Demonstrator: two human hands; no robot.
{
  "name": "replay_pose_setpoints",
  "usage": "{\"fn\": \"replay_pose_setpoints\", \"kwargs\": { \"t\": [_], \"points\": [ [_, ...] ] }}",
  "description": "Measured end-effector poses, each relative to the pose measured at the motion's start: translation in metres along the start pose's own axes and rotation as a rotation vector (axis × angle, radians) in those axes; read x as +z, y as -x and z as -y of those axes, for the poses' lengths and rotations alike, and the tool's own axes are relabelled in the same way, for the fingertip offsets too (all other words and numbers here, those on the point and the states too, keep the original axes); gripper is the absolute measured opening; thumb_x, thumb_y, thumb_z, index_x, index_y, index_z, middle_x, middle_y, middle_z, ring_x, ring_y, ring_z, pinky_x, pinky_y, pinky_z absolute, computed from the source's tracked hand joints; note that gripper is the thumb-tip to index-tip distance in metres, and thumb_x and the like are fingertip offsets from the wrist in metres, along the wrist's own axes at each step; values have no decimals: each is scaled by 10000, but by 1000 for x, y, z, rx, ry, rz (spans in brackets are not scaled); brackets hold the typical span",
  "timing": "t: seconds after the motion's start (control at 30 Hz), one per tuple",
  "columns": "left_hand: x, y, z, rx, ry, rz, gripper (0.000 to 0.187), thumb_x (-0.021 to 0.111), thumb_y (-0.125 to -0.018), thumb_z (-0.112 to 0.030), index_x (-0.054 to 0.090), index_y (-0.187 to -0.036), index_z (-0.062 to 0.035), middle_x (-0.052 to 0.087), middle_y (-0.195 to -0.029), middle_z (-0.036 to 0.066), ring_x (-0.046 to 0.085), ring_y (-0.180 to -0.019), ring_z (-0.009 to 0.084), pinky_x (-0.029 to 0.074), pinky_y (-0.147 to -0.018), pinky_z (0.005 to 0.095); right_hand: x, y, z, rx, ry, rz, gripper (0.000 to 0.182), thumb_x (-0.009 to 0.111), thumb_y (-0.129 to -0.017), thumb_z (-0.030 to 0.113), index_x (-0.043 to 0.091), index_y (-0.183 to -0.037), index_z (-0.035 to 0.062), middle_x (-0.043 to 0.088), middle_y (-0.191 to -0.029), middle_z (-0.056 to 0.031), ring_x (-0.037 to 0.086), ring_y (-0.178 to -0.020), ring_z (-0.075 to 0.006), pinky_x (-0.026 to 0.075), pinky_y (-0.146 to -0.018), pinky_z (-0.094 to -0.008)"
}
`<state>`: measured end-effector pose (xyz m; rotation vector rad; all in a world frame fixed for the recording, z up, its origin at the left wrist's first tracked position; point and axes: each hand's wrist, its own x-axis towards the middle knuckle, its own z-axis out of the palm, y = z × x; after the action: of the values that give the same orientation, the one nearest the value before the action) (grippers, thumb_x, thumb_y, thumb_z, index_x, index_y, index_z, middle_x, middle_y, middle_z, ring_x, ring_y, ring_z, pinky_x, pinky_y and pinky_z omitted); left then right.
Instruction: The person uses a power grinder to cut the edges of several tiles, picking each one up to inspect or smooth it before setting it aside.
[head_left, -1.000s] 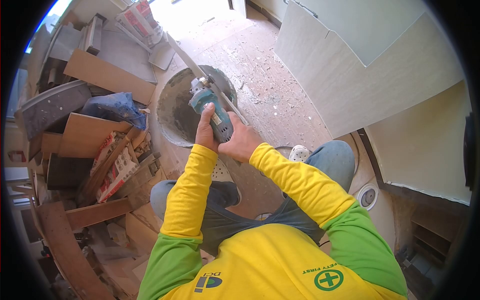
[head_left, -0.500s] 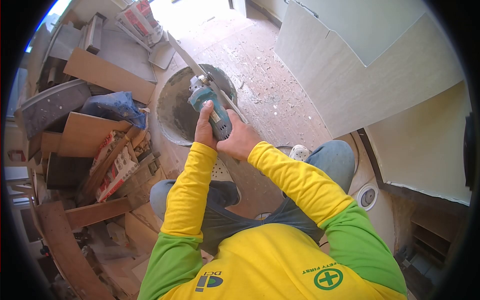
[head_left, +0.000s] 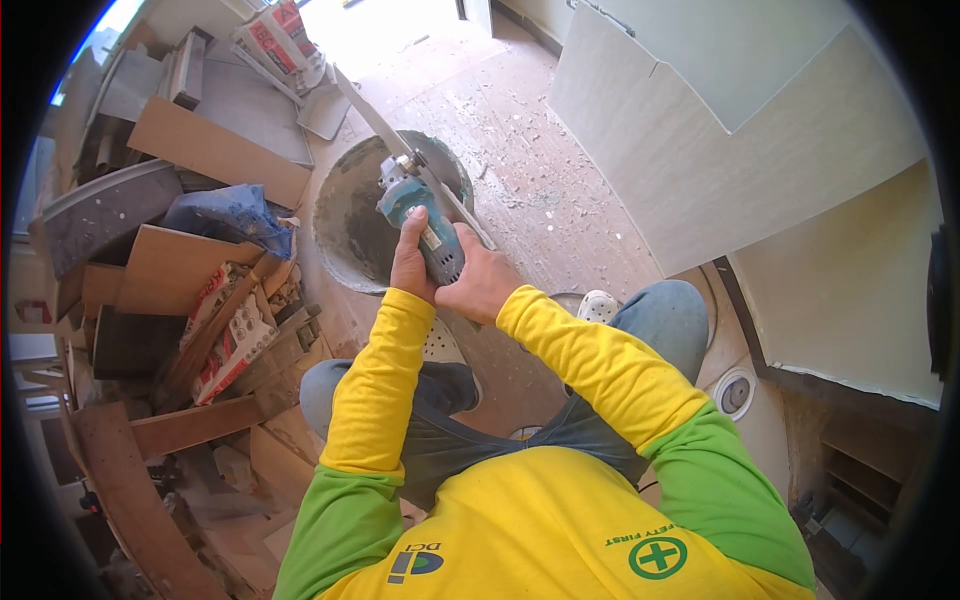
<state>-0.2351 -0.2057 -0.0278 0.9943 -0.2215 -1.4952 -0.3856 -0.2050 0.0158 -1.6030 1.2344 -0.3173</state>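
Both my hands grip a teal angle grinder (head_left: 415, 205). My left hand (head_left: 410, 262) wraps its body from the left, and my right hand (head_left: 482, 285) holds its rear end. The grinder's head meets the edge of a long narrow tile strip (head_left: 375, 118) that runs diagonally over a round grey mortar tub (head_left: 345, 225). The grinder's disc is mostly hidden by the strip and the tool head.
Stacked tiles, boards, a blue bag (head_left: 230, 215) and printed sacks (head_left: 235, 335) crowd the left side. Large pale tiles (head_left: 720, 150) lean on the right wall. The dusty floor (head_left: 540, 190) is littered with chips. My knees and white clogs (head_left: 600, 305) sit below the hands.
The grinder and both hands shifted only slightly, rising a little half a second ago and settling back down along the strip.
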Motion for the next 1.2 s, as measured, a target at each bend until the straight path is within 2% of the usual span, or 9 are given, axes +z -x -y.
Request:
{"fn": "replay_pose_setpoints", "kwargs": {
  "t": [0.03,0.77,0.83,1.07,1.13,1.2],
  "points": [
    [0,0,0,2,-1,7,472,697,-946,-419,602,-1225,-50,724,-1057,134,736,-895,262,634,-850,412,1,0,-1,-9,-15,-21,932,754,-709,317,344,-1517,96,665,-1206,-314,663,-1120,-477,532,-1002,-473],
    [1,7,5,-19,-10,9,495,687,-946,-438,600,-1224,-38,716,-1043,123,732,-894,253,630,-843,402,3,8,-4,4,3,-38,932,760,-696,321,359,-1511,111,684,-1160,-296,676,-1075,-472,539,-976,-480],
    [5,10,4,-25,16,7,352,734,-932,-378,623,-1128,-107,693,-974,56,704,-853,204,610,-824,372,4,7,-7,-7,6,-42,925,760,-698,324,364,-1506,110,684,-1159,-297,677,-1073,-471,539,-975,-480],
    [1,9,6,-29,30,0,365,747,-924,-376,628,-1140,-108,702,-995,60,708,-867,208,608,-833,374,4,8,-7,-20,9,-41,954,759,-702,330,345,-1531,100,679,-1180,-297,677,-1080,-468,537,-984,-476],
    [-1,7,8,7,-17,-4,467,683,-951,-426,600,-1224,-56,716,-1041,111,730,-898,243,628,-836,397,3,10,-6,-16,21,-41,979,757,-704,332,325,-1550,95,676,-1191,-300,676,-1091,-467,535,-992,-471],
    [-2,7,9,1,-16,-7,463,683,-951,-425,601,-1222,-58,717,-1041,109,730,-898,242,627,-836,396,3,11,-6,-10,22,-38,989,757,-704,333,317,-1557,95,675,-1194,-302,675,-1096,-466,534,-994,-470]
  ]
}}
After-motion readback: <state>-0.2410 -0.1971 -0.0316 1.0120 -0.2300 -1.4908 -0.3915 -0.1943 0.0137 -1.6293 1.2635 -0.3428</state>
